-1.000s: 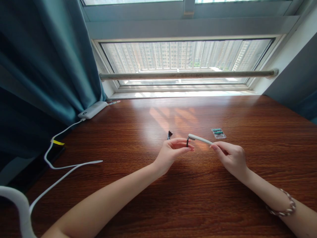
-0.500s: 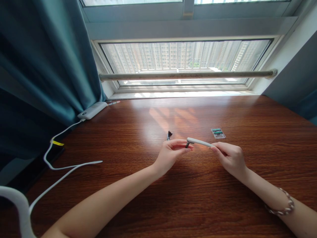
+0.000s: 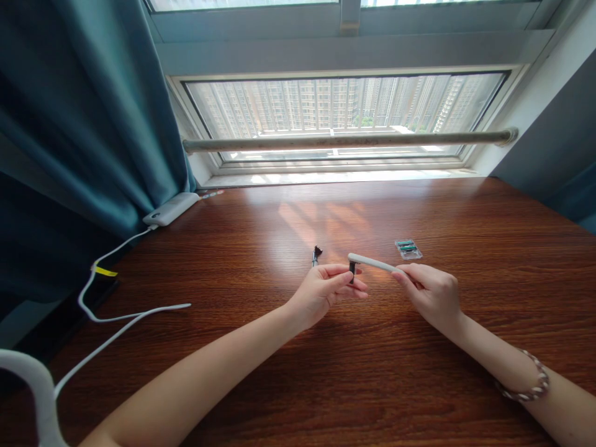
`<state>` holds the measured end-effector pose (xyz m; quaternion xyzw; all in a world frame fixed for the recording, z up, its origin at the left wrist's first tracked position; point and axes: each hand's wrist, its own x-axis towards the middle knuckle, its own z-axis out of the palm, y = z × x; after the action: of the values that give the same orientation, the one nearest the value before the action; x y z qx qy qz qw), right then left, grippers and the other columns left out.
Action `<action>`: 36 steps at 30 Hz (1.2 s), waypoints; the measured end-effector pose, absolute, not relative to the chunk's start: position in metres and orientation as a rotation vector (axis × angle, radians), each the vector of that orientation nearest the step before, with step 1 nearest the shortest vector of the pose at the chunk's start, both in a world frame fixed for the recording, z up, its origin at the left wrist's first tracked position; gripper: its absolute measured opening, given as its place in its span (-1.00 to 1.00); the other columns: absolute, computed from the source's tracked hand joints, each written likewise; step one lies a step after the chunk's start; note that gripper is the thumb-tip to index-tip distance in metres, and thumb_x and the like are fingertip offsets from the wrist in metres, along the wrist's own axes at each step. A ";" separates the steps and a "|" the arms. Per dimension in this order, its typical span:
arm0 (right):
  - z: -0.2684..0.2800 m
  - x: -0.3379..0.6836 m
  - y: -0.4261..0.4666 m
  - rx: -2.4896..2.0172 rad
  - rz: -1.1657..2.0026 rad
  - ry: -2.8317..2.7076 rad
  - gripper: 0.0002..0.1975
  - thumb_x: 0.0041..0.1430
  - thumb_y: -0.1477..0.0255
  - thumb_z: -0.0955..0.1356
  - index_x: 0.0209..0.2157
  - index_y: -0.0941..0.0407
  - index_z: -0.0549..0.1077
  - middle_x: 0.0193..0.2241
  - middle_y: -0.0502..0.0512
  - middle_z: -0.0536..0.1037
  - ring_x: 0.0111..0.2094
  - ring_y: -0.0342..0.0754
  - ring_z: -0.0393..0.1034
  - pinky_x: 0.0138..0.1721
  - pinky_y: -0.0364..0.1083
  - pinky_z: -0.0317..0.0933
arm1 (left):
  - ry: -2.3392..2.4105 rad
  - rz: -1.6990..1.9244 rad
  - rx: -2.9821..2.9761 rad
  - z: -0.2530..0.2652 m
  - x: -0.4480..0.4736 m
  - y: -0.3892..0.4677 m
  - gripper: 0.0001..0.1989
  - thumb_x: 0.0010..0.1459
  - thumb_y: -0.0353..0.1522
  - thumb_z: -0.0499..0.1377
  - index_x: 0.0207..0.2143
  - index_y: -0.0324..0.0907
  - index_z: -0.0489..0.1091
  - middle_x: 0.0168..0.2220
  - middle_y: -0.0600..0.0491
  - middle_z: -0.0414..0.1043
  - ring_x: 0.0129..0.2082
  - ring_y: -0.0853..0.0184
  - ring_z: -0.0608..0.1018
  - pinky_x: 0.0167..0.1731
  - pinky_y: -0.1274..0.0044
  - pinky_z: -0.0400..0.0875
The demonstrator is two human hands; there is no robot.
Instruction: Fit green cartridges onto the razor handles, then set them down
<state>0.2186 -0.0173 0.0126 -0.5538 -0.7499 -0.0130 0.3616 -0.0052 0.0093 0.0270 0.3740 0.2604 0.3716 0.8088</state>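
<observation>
My right hand (image 3: 431, 292) is closed around the lower end of a white razor handle (image 3: 375, 262), which points left and slightly upward. At its far end is a black razor head (image 3: 352, 272), hanging downward. Thumb and fingers of my left hand (image 3: 321, 288) pinch this head from the left, the lower fingers extending behind it. Whether the head is fastened to the handle or only touches it, I cannot tell. Just beyond my left hand lies a small black-tipped item (image 3: 317, 254) with a shiny stem, partly hidden by the hand.
A clear plastic case (image 3: 408, 249) with dark and teal strips lies on the brown wooden table (image 3: 279, 385). A white device (image 3: 171, 209) with a white cable (image 3: 116, 316) is at the left by the blue curtain (image 3: 102, 112). The window with a rail (image 3: 344, 143) stands behind.
The black head has tilted from slanted to nearly upright below the handle's end. My left hand's lower fingers have spread out. My right hand keeps its hold.
</observation>
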 end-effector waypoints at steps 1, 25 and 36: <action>0.013 0.219 -0.017 -1.442 -0.058 -1.915 -0.75 0.13 0.29 0.25 -0.41 0.13 0.49 -0.54 0.03 0.49 -0.51 -0.14 0.34 -0.44 -0.19 0.07 | 0.553 0.787 0.790 0.027 -0.005 0.009 -0.78 -0.01 -0.36 0.21 -0.30 -0.32 0.44 -0.45 -0.03 0.50 -0.45 0.31 0.55 -0.27 0.46 0.38; 0.009 0.219 -0.013 -1.515 0.345 -1.804 -0.64 0.16 0.23 0.20 -0.44 0.14 0.51 -0.61 -0.02 0.47 -0.61 -0.18 0.29 -0.54 -0.21 0.06 | 0.708 0.993 0.855 0.028 -0.004 0.009 -0.84 -0.12 -0.43 0.28 -0.42 -0.23 0.38 -0.29 -0.02 0.51 -0.28 0.31 0.53 -0.13 0.43 0.29; 0.008 0.214 -0.020 -1.324 0.185 -2.030 -0.76 0.15 0.33 0.23 -0.35 0.11 0.50 -0.45 0.06 0.55 -0.47 -0.13 0.40 -0.41 -0.19 0.16 | 0.889 1.089 1.161 0.032 -0.005 0.007 -0.87 -0.16 -0.39 0.29 -0.48 -0.21 0.43 -0.48 0.11 0.45 -0.39 0.39 0.46 -0.31 0.57 0.30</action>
<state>0.2144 -0.0197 0.0081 -0.5108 -0.7829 0.0712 0.3481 -0.0052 0.0067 0.0323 0.5034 0.3854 0.4723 0.6123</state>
